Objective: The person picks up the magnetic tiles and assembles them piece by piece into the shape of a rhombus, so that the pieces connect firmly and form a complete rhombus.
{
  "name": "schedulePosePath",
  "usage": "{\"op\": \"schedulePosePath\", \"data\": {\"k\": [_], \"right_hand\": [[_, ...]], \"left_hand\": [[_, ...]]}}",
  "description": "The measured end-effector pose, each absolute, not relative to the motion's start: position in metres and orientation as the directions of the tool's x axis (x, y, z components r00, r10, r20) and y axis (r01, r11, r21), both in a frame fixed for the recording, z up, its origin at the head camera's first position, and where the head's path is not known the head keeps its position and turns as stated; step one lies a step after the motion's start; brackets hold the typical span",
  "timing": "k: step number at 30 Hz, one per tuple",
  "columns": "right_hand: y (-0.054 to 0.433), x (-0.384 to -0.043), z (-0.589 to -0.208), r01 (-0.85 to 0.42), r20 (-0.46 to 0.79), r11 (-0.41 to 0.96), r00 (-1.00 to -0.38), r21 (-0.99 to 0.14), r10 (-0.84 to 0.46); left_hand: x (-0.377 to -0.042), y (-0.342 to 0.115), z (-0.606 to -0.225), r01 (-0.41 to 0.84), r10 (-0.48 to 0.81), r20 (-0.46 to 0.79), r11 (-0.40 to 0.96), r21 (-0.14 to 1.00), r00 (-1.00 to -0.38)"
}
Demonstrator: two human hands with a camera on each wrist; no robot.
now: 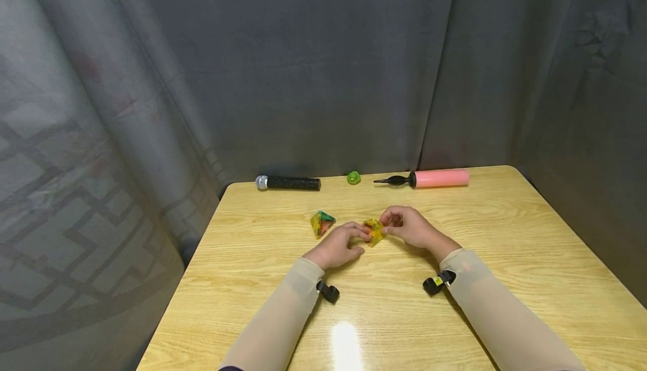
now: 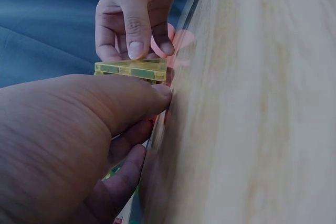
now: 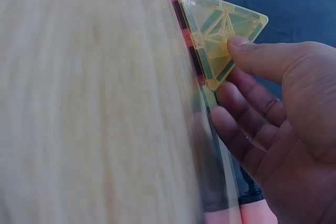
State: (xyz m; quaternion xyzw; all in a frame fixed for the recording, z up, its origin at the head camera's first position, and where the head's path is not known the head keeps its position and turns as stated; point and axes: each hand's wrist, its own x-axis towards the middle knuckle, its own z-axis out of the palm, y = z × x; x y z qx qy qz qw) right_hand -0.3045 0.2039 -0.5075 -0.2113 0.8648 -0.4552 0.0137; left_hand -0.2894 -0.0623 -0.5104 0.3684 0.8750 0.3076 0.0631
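Near the middle of the table, a small pyramid-like piece of see-through magnetic tiles stands between the two hands. My right hand pinches its yellow triangular tile, thumb on the flat face, the other fingers bent beside it. On the opposite side, my left hand lies low by the table with fingertips right at the piece's red side; its thumb stands apart from the fingers in the head view. A second pyramid of yellow, green and red tiles stands just left of the left hand.
Along the table's back edge lie a black microphone with a silver head, a small green object and a pink hand pump with a black nozzle. Grey curtains hang behind the wooden table.
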Motion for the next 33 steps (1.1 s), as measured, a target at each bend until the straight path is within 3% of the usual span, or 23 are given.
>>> {"op": "schedulePosePath", "data": {"k": [16, 24, 33], "right_hand": [[0.2029, -0.3021, -0.5077, -0.303, 0.092, 0.509, -0.913, -0.806, -0.397], [0.2027, -0.3016, -0.5067, -0.328, 0.113, 0.492, -0.902, -0.806, -0.416], [0.2021, -0.302, -0.5069, -0.33, 0.112, 0.503, -0.903, -0.799, -0.415]], "left_hand": [[-0.2889, -0.0608, -0.5127, 0.636, 0.707, 0.13, 0.52, 0.571, -0.695], [-0.2891, -0.0605, -0.5132, 0.63, 0.708, 0.124, 0.517, 0.58, -0.695], [-0.2905, -0.0645, -0.5063, 0.551, 0.655, 0.115, 0.512, 0.659, -0.747]]}}
